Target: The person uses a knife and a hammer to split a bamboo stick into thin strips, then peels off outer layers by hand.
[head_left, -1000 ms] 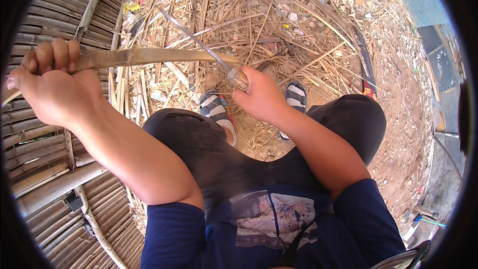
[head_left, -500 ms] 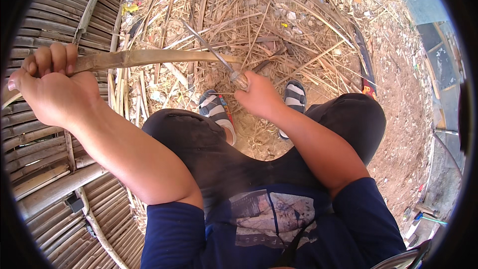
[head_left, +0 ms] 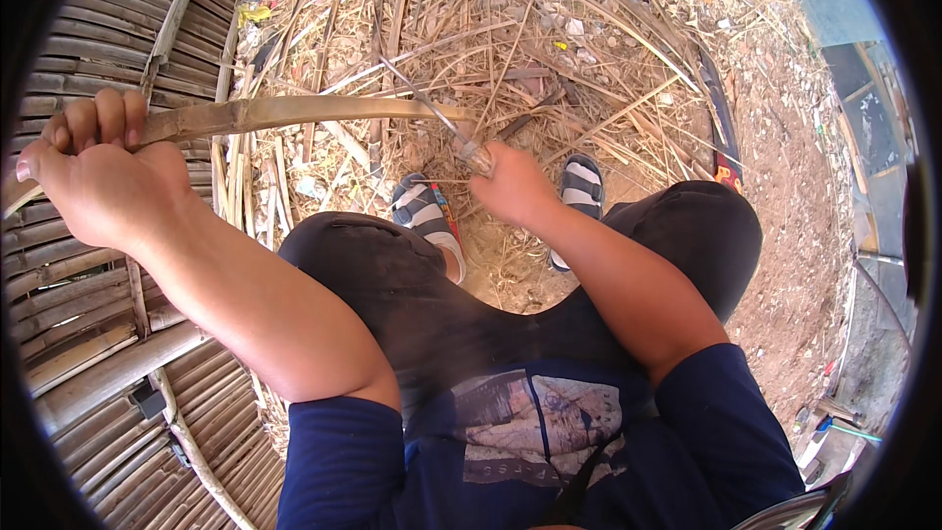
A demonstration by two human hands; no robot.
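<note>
My left hand [head_left: 113,172] is closed around a long split bamboo strip [head_left: 285,110], which stretches rightward across the view in a slight bend. My right hand [head_left: 515,188] grips the handle of a knife [head_left: 424,100]. Its thin blade slants up and left, crossing the strip near the strip's right end. Whether the edge bites into the bamboo or only rests against it, I cannot tell. The left end of the strip runs out behind my left hand.
A wall of bamboo slats [head_left: 83,270] stands close on my left. Dry straw and bamboo splinters [head_left: 461,34] litter the ground ahead. My sandalled feet [head_left: 581,191] are just below the knife. Bare soil [head_left: 785,285] and grey sheets [head_left: 873,137] lie to the right.
The knife blade has shifted slightly, its tip now a little lower and farther right. My left hand and the bamboo strip have barely moved.
</note>
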